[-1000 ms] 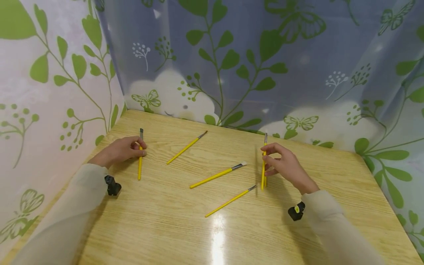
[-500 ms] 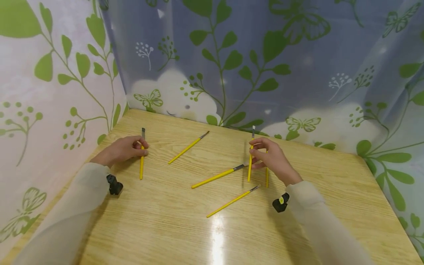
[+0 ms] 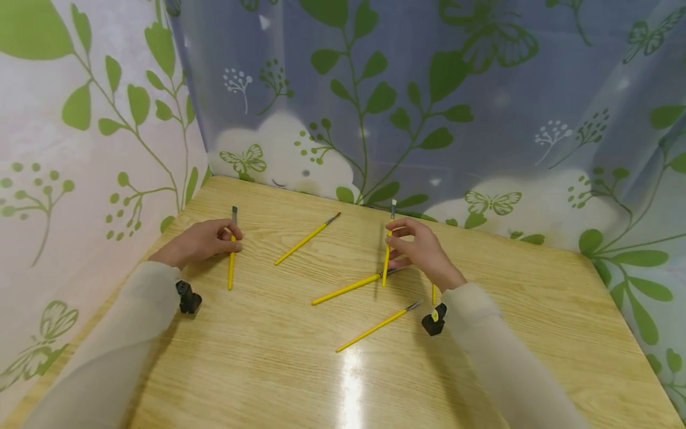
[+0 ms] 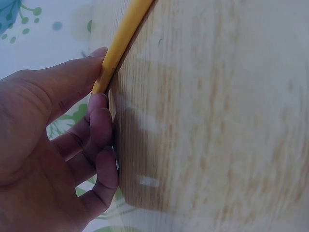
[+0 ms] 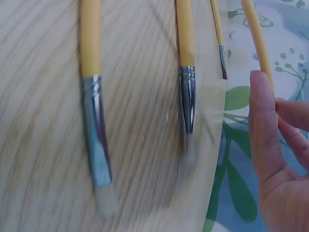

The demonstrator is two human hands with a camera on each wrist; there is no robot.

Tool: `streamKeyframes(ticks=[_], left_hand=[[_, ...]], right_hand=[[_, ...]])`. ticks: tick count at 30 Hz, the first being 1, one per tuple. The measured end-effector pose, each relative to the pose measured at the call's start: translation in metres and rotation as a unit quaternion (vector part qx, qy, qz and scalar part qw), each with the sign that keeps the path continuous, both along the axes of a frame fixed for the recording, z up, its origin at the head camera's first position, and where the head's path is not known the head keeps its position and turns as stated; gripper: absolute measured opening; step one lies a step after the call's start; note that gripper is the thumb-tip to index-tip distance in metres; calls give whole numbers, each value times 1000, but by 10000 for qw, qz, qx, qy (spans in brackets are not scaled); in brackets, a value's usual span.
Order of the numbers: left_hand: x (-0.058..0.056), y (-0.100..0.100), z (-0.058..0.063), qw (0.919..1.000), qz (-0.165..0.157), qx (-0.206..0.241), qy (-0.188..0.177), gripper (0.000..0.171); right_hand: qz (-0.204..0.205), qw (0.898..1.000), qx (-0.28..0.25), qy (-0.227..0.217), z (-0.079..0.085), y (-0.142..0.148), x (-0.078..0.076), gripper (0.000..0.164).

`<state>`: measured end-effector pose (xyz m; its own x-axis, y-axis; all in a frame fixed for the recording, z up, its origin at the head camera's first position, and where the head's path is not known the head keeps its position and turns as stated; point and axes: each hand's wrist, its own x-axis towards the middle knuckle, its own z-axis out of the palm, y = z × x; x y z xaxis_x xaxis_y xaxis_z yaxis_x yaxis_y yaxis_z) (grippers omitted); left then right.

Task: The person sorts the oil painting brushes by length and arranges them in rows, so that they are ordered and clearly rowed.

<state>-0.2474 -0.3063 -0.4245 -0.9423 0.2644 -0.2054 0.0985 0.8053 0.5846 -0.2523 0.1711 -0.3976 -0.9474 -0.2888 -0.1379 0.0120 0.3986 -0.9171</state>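
At the table's left side my left hand (image 3: 214, 239) pinches a yellow paintbrush (image 3: 231, 273) with a dark, flat tip, which points toward the back wall. In the left wrist view, thumb and fingertips grip its yellow handle (image 4: 124, 36) close over the wood. My right hand (image 3: 423, 247) holds another yellow paintbrush (image 3: 386, 262), white tip up, between thumb and fingers. Its shadow falls apart from it on the table, so it is raised. In the head view it overlaps the ferrule end of a thicker paintbrush (image 3: 343, 290) lying mid-table.
On the wooden table (image 3: 257, 369) lie a thin paintbrush (image 3: 305, 241) at the back and another paintbrush (image 3: 375, 327) nearer the front. One more yellow handle (image 3: 435, 294) shows past my right wrist, mostly hidden. Patterned cloth (image 3: 300, 77) hangs along the back and left.
My right hand has moved left with its paintbrush, away from the brush lying at the right and over toward the middle one. The left hand keeps its grip in place.
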Motion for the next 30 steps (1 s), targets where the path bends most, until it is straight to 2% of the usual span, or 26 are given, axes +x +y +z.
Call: streamKeyframes(ticks=[11, 30], left_hand=[[1, 1, 2, 10000, 44, 20, -37, 32], [-1, -2, -1, 10000, -14, 72, -43, 33]], right_hand=[[-99, 9997, -230, -39, -3, -18, -10, 45], [-164, 9987, -447, -159, -12, -44, -22, 44]])
